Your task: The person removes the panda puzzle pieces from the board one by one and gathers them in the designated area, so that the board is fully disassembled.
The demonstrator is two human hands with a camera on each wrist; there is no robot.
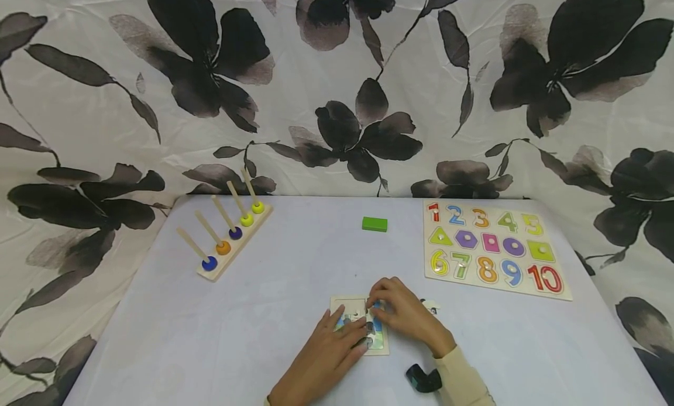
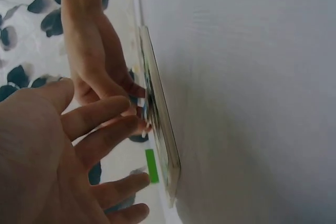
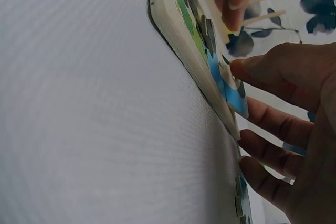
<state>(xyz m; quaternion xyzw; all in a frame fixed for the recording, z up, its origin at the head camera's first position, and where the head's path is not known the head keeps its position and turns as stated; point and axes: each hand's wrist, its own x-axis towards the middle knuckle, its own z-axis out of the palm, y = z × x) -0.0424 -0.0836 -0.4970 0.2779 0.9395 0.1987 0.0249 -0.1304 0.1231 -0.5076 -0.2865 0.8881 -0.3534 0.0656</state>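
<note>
A small jigsaw puzzle in a pale wooden tray (image 1: 342, 301) lies near the front of the table. My right hand (image 1: 402, 312) is at its far right corner, pinching a blue-printed puzzle piece (image 3: 233, 92) between thumb and fingers. In the right wrist view that piece tilts at the tray's edge. My left hand (image 1: 329, 350) reaches across the tray's left side with fingers spread and nearly straight, hiding part of the picture. A loose puzzle piece (image 1: 430, 306) lies right of the tray, partly behind my right wrist.
A green block (image 1: 374, 224) lies beyond the tray. A pegged stacker with rings (image 1: 209, 263) stands at the back left, and a number and shape board (image 1: 495, 284) lies at the back right. A black object (image 1: 423, 378) sits beside my right sleeve.
</note>
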